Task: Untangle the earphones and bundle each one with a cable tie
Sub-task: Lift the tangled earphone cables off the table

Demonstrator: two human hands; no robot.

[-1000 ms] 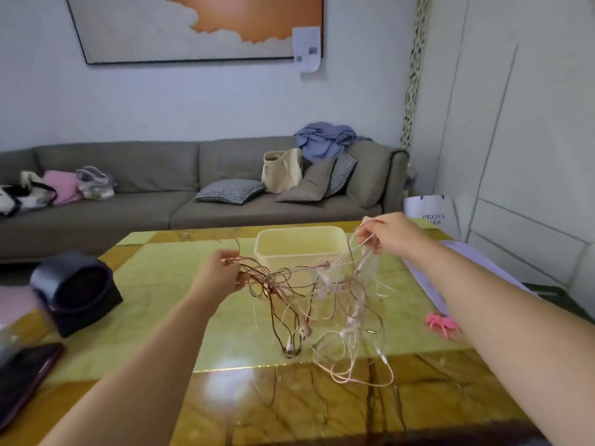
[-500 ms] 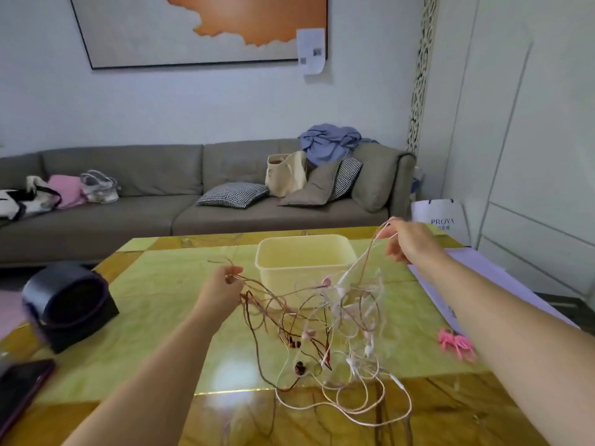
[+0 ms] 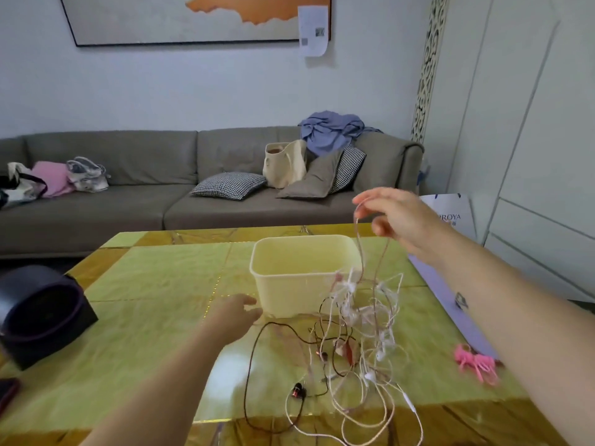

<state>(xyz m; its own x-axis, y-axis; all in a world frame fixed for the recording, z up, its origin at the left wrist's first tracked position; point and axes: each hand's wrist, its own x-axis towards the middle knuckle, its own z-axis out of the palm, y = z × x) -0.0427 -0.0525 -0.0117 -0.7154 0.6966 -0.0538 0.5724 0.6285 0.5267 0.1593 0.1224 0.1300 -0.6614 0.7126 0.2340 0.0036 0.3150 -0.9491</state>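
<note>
Pinkish earphone tangle, hanging vertically, right hand pinching

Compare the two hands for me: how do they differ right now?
Height: the right hand is raised above the tub; the left hand is low, near the table.
Grip: the right hand pinches a cable of the earphones, which hang down to the table; the left hand's fingers are straight and hold nothing.
Both are bare and reach forward.
</note>
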